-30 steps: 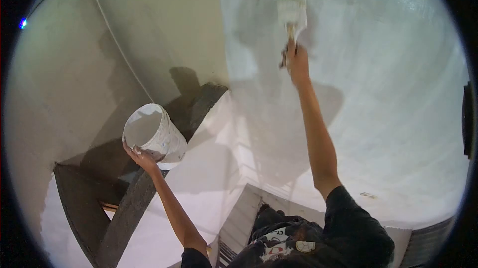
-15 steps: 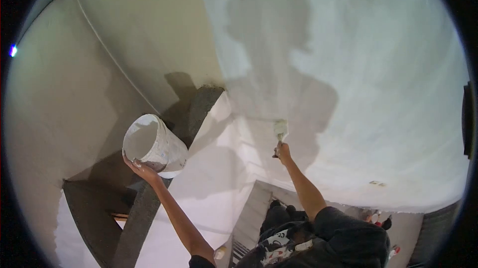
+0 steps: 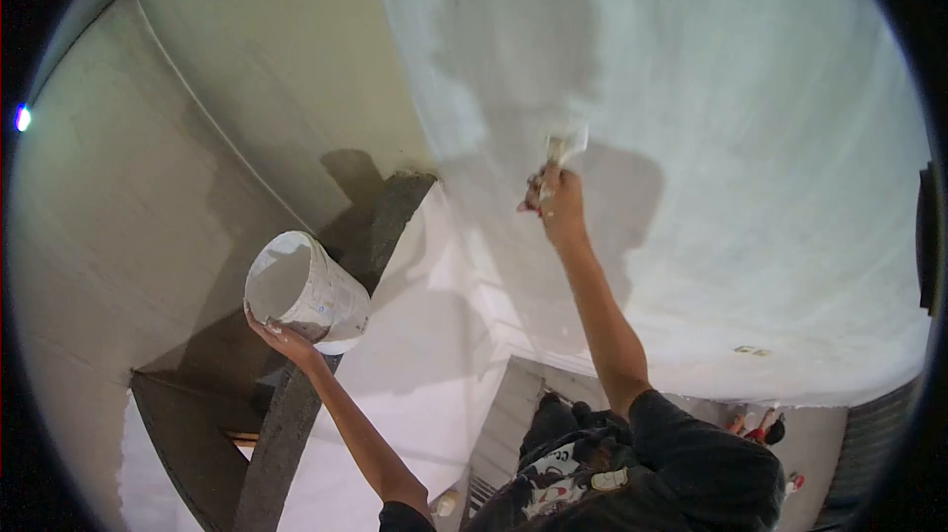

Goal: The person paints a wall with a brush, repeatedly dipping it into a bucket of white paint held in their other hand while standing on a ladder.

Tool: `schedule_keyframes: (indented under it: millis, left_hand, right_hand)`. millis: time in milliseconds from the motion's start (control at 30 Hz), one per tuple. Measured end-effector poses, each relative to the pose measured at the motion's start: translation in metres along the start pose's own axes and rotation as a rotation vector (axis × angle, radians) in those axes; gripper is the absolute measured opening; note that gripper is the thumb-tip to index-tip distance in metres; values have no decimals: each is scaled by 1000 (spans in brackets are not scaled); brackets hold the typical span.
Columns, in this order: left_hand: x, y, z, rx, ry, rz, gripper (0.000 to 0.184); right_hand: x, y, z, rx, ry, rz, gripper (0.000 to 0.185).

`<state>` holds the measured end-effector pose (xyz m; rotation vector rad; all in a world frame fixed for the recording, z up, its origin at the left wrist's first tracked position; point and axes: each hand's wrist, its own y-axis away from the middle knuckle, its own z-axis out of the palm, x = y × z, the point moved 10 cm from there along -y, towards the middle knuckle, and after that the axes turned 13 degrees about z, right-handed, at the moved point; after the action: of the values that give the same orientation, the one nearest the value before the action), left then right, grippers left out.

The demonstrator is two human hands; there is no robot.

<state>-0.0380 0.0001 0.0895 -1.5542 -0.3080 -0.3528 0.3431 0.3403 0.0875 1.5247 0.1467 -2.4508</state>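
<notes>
My left hand (image 3: 283, 338) is closed on the lower rim side of a white, paint-smeared bucket (image 3: 338, 303), which tilts with its mouth toward the upper left. The bucket is at the dark concrete ledge (image 3: 286, 423); whether it rests on it I cannot tell. In my right hand (image 3: 559, 201), spotted with white paint, is a wide flat paintbrush (image 3: 565, 144). Its head is at the pale painted wall (image 3: 731, 186), inside my shadow. The fingers wrap the handle and hide part of it.
At the upper left is a bare beige wall area (image 3: 286, 48) bordering the paler coat. A white half-wall (image 3: 365, 413) slopes down below the ledge. Far below, a person in red (image 3: 765, 430) is on the floor. A wall socket (image 3: 751, 350) sits low on the right.
My right hand has moved up the wall with the paintbrush, the arm now stretched higher. My left hand and the bucket have stayed nearly where they were.
</notes>
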Motion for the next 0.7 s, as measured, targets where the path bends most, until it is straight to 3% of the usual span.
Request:
schedule_keyframes:
  millis: [133, 267, 467, 567, 633, 700]
  left_hand:
    - [3, 2, 2, -13, -15, -24, 71]
    - [1, 2, 2, 2, 8, -63, 68]
    - [-3, 2, 3, -18, -21, -65, 73]
    - [-7, 2, 3, -16, -26, -53, 75]
    - [-10, 2, 2, -22, -9, -53, 77]
    - [-9, 3, 3, -17, 9, -55, 77]
  right_hand:
    - [-84, 14, 2, -56, 97, -158, 42]
    - [-66, 11, -32, 86, 351, -131, 44]
    - [91, -42, -138, 235, 453, -166, 45]
    - [133, -23, -151, 284, 492, -62, 42]
    - [204, -42, -193, 397, 881, -191, 41]
    - [242, -28, -209, 378, 748, 58, 40]
